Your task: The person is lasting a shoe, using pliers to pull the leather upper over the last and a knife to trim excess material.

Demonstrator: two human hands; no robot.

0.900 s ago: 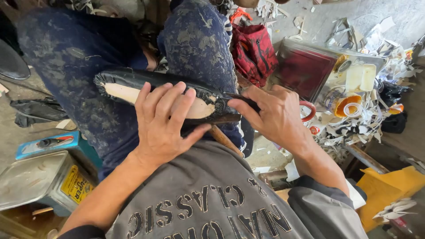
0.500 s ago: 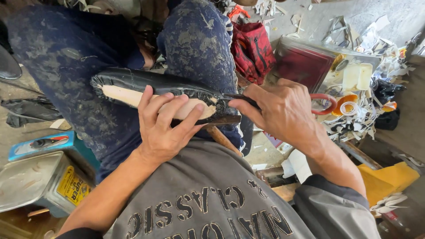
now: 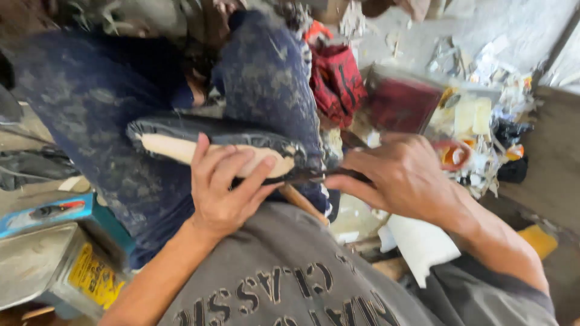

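The fingers of the left hand [image 3: 222, 184] lie spread and curled over the pale sole of a shoe [image 3: 223, 145], pressing it down, thumb tucked under toward the black edge. The wrist bends back a little and the bare forearm runs down and left toward the grey shirt [image 3: 284, 284].

The fingers of the right hand [image 3: 402, 175] are clenched around a dark tool [image 3: 314, 176] whose tip meets the heel end of the shoe, just beside the left fingertips; the picture is too blurred to tell what kind of tool it is. That hand comes in from the right, knuckles up, the forearm angling down to the lower right.

The shoe lies sole up across the person's lap, resting against knees in dark blue patterned trousers [image 3: 84, 102]. Near the left elbow stands a square metal tin [image 3: 54, 271] with a yellow label. Beyond the right hand a red bag [image 3: 335, 81] lies on the floor.
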